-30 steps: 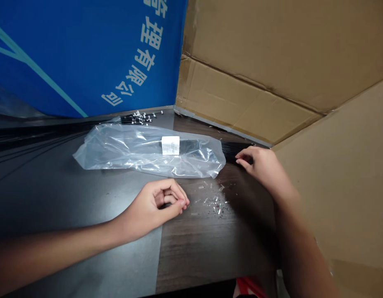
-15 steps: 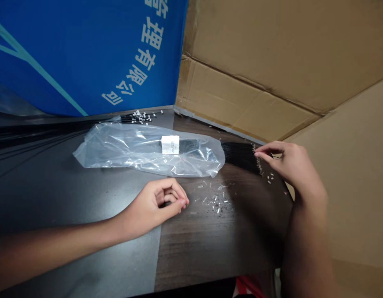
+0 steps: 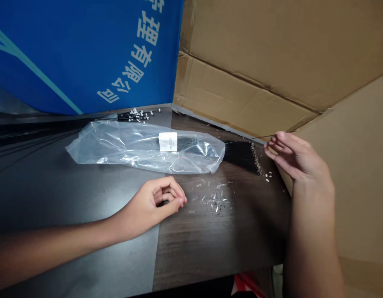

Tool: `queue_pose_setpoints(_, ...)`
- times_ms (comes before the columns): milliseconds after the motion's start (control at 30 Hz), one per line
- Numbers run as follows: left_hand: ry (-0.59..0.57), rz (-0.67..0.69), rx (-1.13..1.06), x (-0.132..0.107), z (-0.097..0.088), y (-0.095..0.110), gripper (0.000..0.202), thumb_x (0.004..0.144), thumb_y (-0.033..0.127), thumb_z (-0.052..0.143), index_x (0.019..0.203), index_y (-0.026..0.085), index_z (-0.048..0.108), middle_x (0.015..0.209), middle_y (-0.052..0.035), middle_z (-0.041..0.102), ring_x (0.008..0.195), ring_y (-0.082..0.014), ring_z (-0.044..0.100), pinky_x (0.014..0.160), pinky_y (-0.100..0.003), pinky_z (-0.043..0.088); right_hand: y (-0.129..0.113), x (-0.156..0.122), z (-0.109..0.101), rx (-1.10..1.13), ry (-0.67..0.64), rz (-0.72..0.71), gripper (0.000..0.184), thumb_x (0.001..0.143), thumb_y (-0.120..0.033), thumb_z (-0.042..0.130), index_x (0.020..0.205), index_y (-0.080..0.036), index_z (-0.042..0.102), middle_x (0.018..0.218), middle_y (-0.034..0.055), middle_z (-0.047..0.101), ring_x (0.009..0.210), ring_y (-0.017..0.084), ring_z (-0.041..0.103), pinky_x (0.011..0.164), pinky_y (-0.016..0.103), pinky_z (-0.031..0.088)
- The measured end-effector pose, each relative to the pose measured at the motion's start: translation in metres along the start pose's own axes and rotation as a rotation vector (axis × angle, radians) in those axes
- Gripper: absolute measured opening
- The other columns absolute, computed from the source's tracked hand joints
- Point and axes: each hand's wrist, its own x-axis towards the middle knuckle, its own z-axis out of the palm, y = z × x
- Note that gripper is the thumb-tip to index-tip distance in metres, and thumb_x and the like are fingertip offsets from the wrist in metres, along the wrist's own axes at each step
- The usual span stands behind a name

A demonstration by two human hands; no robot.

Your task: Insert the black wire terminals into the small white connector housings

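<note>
Two hands at dark worktop [image 3: 228, 248]: clear plastic bag [image 3: 95, 149] w/ white label [image 3: 168, 142] holds black strands, their bundle [image 3: 241, 157] poking out open end; left hand [image 3: 157, 203] curled loose, empty, resting; right hand [image 3: 298, 155] fingers [image 3: 280, 138] pinch one thin strand [image 3: 259, 137], lifted clear of bundle.

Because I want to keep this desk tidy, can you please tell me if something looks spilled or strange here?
Yes: many small clear bits lie scattered on the dark table, near the bundle of black strands and the clear plastic bag. They look spilled, not placed. They are too small to identify.
</note>
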Motion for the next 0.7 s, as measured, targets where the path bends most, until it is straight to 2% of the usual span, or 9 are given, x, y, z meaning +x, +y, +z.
queue_pose_setpoints(100,-0.012,-0.008,0.0,-0.001,0.0,0.0,0.025,0.095,0.035,0.075,0.092,0.011,0.068,0.093,-0.011,0.072,0.083,-0.015,0.069,0.077,-0.025,0.056,0.005,0.004,0.009,0.202,-0.139,0.184,0.028,0.089,-0.048,0.076,0.09,-0.023,0.061,0.112,0.0037,0.071,0.114,0.017,0.069,0.111,0.046,0.057)
queue_pose_setpoints(167,-0.018,-0.011,0.009,-0.001,0.0,0.001,0.026,0.095,0.036,0.075,0.092,0.011,0.068,0.093,-0.0109,0.071,0.083,-0.0153,0.068,0.077,-0.026,0.056,0.009,0.007,0.013,0.273,-0.23,0.296,0.029,0.096,-0.054,0.067,0.092,-0.026,0.062,0.125,0.0005,0.071,0.13,0.017,0.066,0.116,0.048,0.054)
queue_pose_setpoints(267,-0.018,-0.01,0.027,0.0,0.0,0.001,0.027,0.097,0.038,0.072,0.093,0.012,0.067,0.093,-0.0111,0.071,0.084,-0.016,0.067,0.076,-0.027,0.055,0.014,0.012,0.016,0.303,-0.297,0.415,0.037,0.103,-0.061,0.051,0.097,-0.027,0.063,0.135,0.0036,0.07,0.136,0.019,0.065,0.117,0.049,0.054)
queue_pose_setpoints(367,-0.015,-0.014,0.044,0.0,0.0,0.0,0.028,0.098,0.039,0.071,0.093,0.012,0.067,0.094,-0.0111,0.07,0.085,-0.0163,0.067,0.077,-0.027,0.055,0.017,0.016,0.014,0.284,-0.319,0.454,0.045,0.107,-0.06,0.037,0.093,-0.022,0.057,0.139,0.0107,0.068,0.137,0.02,0.065,0.116,0.048,0.054)
queue_pose_setpoints(500,-0.015,-0.008,0.055,0.0,0.0,-0.002,0.028,0.098,0.04,0.071,0.093,0.012,0.067,0.094,-0.0107,0.07,0.084,-0.0162,0.067,0.077,-0.027,0.055,0.015,0.017,0.011,0.23,-0.349,0.426,0.055,0.109,-0.06,0.025,0.078,-0.019,0.044,0.136,0.0171,0.068,0.139,0.022,0.065,0.118,0.05,0.052)
queue_pose_setpoints(567,-0.01,0.001,0.06,0.0,0.0,-0.001,0.028,0.099,0.04,0.071,0.093,0.012,0.067,0.095,-0.0106,0.07,0.084,-0.0158,0.067,0.077,-0.027,0.055,0.013,0.015,0.01,0.206,-0.36,0.399,0.055,0.108,-0.059,0.028,0.071,-0.02,0.034,0.133,0.0193,0.069,0.137,0.023,0.066,0.118,0.05,0.051)
queue_pose_setpoints(700,-0.008,0.009,0.064,0.001,0.0,-0.001,0.028,0.098,0.039,0.071,0.093,0.012,0.067,0.094,-0.0104,0.071,0.083,-0.0151,0.067,0.077,-0.026,0.056,0.007,0.01,0.011,0.181,-0.357,0.343,0.058,0.101,-0.049,0.054,0.07,-0.024,0.011,0.122,0.025,0.072,0.129,0.026,0.07,0.12,0.048,0.048)
